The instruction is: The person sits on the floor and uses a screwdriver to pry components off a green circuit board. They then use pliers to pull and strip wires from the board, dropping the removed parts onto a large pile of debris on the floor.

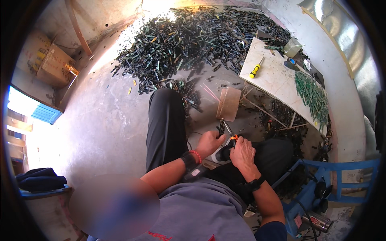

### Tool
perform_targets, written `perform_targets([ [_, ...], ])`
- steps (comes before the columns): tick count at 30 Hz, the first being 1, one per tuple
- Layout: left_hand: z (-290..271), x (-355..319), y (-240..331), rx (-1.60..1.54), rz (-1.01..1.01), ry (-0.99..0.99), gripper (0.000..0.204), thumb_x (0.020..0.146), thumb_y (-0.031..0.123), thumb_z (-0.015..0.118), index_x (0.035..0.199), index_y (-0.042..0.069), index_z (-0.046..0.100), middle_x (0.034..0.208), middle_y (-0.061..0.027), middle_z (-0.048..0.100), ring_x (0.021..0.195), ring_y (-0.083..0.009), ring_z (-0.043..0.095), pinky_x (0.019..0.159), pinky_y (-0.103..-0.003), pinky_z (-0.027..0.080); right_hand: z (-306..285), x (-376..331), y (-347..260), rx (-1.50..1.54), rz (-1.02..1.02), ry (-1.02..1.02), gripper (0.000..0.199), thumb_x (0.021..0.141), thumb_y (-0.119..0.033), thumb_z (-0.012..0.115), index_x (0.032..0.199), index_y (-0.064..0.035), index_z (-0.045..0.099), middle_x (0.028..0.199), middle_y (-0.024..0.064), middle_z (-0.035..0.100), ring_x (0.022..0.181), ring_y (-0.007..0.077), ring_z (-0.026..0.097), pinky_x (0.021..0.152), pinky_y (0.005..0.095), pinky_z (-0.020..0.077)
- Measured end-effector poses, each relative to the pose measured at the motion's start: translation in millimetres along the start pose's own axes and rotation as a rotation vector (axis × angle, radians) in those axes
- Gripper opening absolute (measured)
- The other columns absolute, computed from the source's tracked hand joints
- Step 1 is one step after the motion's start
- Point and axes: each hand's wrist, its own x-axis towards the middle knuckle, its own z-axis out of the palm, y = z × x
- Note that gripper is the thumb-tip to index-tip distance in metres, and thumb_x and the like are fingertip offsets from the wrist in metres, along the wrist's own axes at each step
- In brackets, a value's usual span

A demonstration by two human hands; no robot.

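Between my legs, my left hand (210,143) is closed, its thumb and fingers pinching a narrow dark strip (221,127) that stands up from them. My right hand (243,153) wraps round a tool with a black-and-orange handle (233,140). Its metal shaft (227,126) points up and left, with the tip close to the strip. Whether they touch cannot be made out. Just beyond the tip is a brown block (229,105), with thin pinkish sticks (210,92) slanting out to its left.
A large heap of dark strips (193,38) covers the far floor. On the low table (267,76) at right are a yellow screwdriver (256,69), a pile of green strips (311,96) and a pale container (292,47). A blue chair (341,186) stands at lower right, a cardboard box (54,66) at far left.
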Motion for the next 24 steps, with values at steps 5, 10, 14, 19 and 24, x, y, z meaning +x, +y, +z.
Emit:
perform_targets([
  [5, 3, 1, -2, -0.003, 0.014, 0.015, 0.043, 0.084, 0.036, 0.062, 0.068, -0.004, 0.061, 0.066, -0.0253, 0.057, 0.064, -0.0428, 0.056, 0.059, -0.047, 0.043, -2, 1, -2, 0.002, -0.01, 0.004, 0.031, 0.079, -0.016, 0.061, 0.101, 0.0029, 0.05, 0.093, 0.018, 0.058, 0.091, 0.0332, 0.058, 0.074, 0.0434, 0.0504],
  [10, 4, -1, 0, 0.039, 0.002, 0.023, 0.045, 0.084, 0.037, 0.061, 0.067, -0.004, 0.061, 0.066, -0.0259, 0.056, 0.065, -0.0433, 0.056, 0.059, -0.048, 0.043, 4, 1, 1, -0.011, -0.029, 0.028, 0.03, 0.078, -0.015, 0.061, 0.101, 0.0029, 0.051, 0.093, 0.0182, 0.058, 0.09, 0.0332, 0.059, 0.075, 0.0435, 0.0502],
  [14, 7, -1, -2, 0.072, 0.007, 0.03, 0.044, 0.084, 0.037, 0.06, 0.066, -0.004, 0.061, 0.066, -0.0253, 0.056, 0.065, -0.0429, 0.057, 0.06, -0.048, 0.044, 9, 1, 2, -0.011, -0.044, 0.026, 0.032, 0.075, -0.017, 0.066, 0.096, -0.0003, 0.049, 0.094, 0.0189, 0.058, 0.092, 0.0357, 0.058, 0.077, 0.0472, 0.0478],
  [19, 9, -1, -4, 0.083, 0.013, 0.031, 0.044, 0.084, 0.037, 0.06, 0.067, -0.004, 0.062, 0.065, -0.0252, 0.057, 0.065, -0.0431, 0.057, 0.06, -0.049, 0.045, 10, 1, 0, 0.061, -0.003, -0.024, 0.03, 0.075, -0.016, 0.064, 0.095, 0.0, 0.048, 0.094, 0.0199, 0.058, 0.093, 0.0375, 0.057, 0.08, 0.049, 0.0469],
  [24, 8, -1, -2, 0.095, -0.004, 0.018, 0.045, 0.084, 0.037, 0.059, 0.067, -0.004, 0.062, 0.065, -0.0257, 0.056, 0.064, -0.0433, 0.057, 0.06, -0.049, 0.045, 8, 3, 1, 0.141, 0.008, -0.111, 0.03, 0.076, -0.016, 0.063, 0.095, 0.001, 0.048, 0.094, 0.0224, 0.058, 0.09, 0.0396, 0.059, 0.078, 0.0482, 0.0483],
])
